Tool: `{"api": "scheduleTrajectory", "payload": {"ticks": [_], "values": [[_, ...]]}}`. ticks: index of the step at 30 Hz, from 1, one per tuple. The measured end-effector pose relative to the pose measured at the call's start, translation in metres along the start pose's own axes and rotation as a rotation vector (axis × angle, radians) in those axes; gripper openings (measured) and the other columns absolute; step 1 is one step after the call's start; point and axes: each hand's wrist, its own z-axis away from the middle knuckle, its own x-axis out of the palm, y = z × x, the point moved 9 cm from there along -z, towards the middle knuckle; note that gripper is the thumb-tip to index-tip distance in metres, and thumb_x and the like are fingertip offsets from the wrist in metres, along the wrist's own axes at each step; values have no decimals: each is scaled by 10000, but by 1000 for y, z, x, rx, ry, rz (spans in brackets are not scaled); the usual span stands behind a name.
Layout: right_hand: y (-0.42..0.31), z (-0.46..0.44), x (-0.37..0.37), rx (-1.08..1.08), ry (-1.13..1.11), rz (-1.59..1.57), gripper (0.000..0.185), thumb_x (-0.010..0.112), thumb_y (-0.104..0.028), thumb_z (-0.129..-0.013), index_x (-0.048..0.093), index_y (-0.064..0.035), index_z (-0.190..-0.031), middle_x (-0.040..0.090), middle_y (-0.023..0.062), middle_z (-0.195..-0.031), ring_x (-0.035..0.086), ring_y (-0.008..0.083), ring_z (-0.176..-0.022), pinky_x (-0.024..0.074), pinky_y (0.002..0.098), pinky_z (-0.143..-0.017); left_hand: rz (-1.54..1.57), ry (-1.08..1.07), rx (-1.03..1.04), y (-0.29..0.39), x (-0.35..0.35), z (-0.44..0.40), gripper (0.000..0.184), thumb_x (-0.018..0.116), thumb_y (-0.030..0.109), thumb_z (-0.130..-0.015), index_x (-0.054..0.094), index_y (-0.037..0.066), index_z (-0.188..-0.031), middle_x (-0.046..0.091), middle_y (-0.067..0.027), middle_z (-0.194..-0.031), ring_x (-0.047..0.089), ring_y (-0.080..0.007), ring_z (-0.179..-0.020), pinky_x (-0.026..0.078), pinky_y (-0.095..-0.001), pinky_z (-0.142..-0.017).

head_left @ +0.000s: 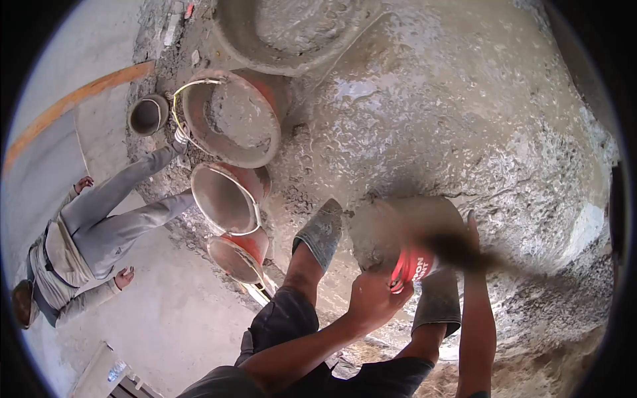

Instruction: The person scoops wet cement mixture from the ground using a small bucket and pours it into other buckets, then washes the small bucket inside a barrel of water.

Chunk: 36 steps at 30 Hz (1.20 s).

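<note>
My left hand [381, 298] is closed on the red-and-white printed part of a bucket [417, 265] that is tipped over the wet grey mortar [411, 119]. A dark, motion-blurred mass crosses the front of the bucket. At its right side, my right hand [472, 242] is near or against it, with one finger pointing up; the blur hides the rest, so its grip cannot be made out. My boots [322, 232], coated in mortar, stand in the wet mix.
Mortar-coated buckets [225, 199] line the left edge of the mix, with a large tub [298, 63] at the top and a small pot [147, 115] further left. Another person [106, 232] stands on the pale floor at left, near a wooden strip [79, 99].
</note>
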Motion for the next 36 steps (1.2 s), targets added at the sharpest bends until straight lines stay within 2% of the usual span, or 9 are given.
{"api": "scheduleTrajectory", "payload": {"ticks": [3, 6, 14, 18, 20, 24, 28, 33, 36], "values": [[32, -41, 72, -83, 123, 133, 800, 386, -670, -943, 441, -26, -1415, 588, 153, -1316, 586, 296, -1182, 450, 423, -1031, -40, 20, 51, 2, -83, 10, 229, 720, 249, -783, 652, 51, -875, 657, -139, -694, 660, -356, -641, 527, -424, -588], [72, -85, 148, -58, 23, 68, 792, 388, -663, -946, 438, -27, -1415, 588, 150, -1314, 584, 295, -1182, 451, 423, -1029, -196, 73, 86, 3, -164, 19, 219, 724, 250, -781, 634, 66, -859, 656, -120, -682, 661, -348, -635, 528, -427, -581], [170, -149, 267, 63, -210, -18, 772, 394, -647, -954, 432, -30, -1417, 587, 144, -1308, 579, 294, -1180, 454, 425, -1022, 5, 241, -173, -76, -333, 51, 244, 767, 225, -712, 619, 49, -791, 656, -150, -719, 659, -353, -652, 516, -422, -591], [220, -172, 299, 56, -241, 0, 762, 397, -638, -958, 429, -31, -1418, 586, 141, -1305, 576, 293, -1180, 455, 426, -1019, 139, 375, -243, -144, -396, 61, 236, 760, 165, -698, 681, 18, -863, 635, -118, -643, 579, -156, -519, 463, -326, -538], [240, -175, 316, 9, -115, 105, 734, 406, -619, -965, 418, -48, -1426, 566, 134, -1323, 558, 282, -1195, 461, 427, -1008, 324, 512, -295, -205, -412, 66, 239, 738, 123, -707, 696, -7, -904, 646, -57, -634, 510, -72, -535, 430, -291, -524], [260, -174, 333, -108, 151, 460, 655, 472, -543, -976, 358, -127, -1469, 436, 103, -1444, 457, 239, -1295, 457, 409, -997, 553, 595, -370, -296, -433, 44, 171, 652, 64, -763, 688, -30, -901, 655, -12, -719, 530, -65, -571, 438, -259, -533], [257, -154, 376, -185, 314, 763, 670, 585, -454, -944, 339, -103, -1459, 459, 107, -1392, 451, 281, -1290, 392, 385, -1050, 732, 641, -371, -359, -424, 36, 158, 561, 43, -809, 676, -18, -899, 650, -16, -761, 548, -64, -604, 461, -243, -567], [273, -153, 430, -628, 204, 1420, 681, 746, -261, -842, 406, -120, -1416, 497, 149, -1274, 525, 304, -1169, 444, 407, -961, 716, 630, -431, -421, -445, 39, 223, 416, 90, -865, 631, 41, -833, 610, -1, -737, 571, -104, -656, 484, -255, -662], [276, -126, 489, -711, 86, 1562, 625, 748, -172, -811, 482, -158, -1377, 518, 138, -1206, 563, 297, -1114, 520, 398, -837, 1208, 627, -536, -458, -424, 28, 279, 386, 187, -917, 635, 60, -913, 621, -34, -784, 594, -160, -696, 501, -312, -691]]}}
